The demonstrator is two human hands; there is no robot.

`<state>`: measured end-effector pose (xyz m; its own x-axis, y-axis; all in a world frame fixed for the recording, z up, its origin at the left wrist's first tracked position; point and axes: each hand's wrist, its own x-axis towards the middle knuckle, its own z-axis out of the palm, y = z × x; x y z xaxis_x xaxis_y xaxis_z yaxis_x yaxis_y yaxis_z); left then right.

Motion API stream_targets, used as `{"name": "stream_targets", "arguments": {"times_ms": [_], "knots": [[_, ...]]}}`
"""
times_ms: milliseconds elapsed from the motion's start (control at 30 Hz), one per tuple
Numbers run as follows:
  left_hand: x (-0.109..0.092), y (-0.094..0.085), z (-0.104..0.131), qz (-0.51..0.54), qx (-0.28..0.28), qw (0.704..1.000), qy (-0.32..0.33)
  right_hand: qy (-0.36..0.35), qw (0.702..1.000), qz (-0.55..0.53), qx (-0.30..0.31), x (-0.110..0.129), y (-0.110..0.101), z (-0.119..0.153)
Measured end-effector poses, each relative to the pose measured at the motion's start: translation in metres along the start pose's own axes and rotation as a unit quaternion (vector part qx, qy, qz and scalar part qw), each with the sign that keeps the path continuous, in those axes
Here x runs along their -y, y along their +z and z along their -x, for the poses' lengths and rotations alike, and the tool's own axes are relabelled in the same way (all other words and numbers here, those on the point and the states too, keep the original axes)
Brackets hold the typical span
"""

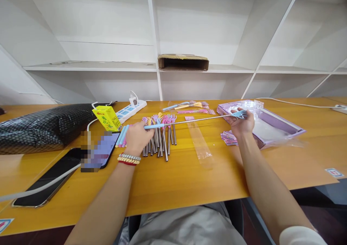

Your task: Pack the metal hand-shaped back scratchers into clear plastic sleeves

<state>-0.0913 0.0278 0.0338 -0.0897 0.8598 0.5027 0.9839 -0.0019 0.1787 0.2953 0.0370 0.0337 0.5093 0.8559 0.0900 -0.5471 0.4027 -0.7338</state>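
A thin metal rod with a blue handle and a blue claw-shaped head, a back scratcher [200,121], stretches level between my hands. My left hand [138,138] is closed around its blue handle. At the claw end, my right hand [243,124] holds the head with its fingers. Below the rod lie several metal rods [162,144] with pink, blue, purple and yellow claw heads. Several blue and pink handles [123,136] rest just left of my left hand. A clear plastic sleeve [199,140] with a pink top lies flat between my hands.
Packaged scratchers [187,106] lie farther back. A purple box [282,124] and pink cards [228,138] are at the right. On the left are a yellow box [107,117], a power strip [131,111], two phones [51,178] and a black wrapped package [46,127]. A cardboard box [183,63] sits on the shelf.
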Motion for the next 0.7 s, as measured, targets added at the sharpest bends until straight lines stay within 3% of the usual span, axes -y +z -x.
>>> {"name": "stream_targets", "arguments": {"times_ms": [267, 433, 700], "knots": [[-0.020, -0.005, 0.010, -0.042, 0.094, 0.995, 0.016, 0.034, 0.975, 0.139, 0.168, -0.043, 0.029, 0.034], [-0.022, -0.011, 0.011, -0.068, 0.109, 0.992, -0.002, 0.034, 0.944, 0.237, 0.228, -0.064, 0.035, 0.053], [-0.049, -0.019, 0.027, -0.062, 0.117, 0.990, 0.049, 0.047, 0.883, 0.325, 0.334, -0.079, 0.052, 0.090]]}}
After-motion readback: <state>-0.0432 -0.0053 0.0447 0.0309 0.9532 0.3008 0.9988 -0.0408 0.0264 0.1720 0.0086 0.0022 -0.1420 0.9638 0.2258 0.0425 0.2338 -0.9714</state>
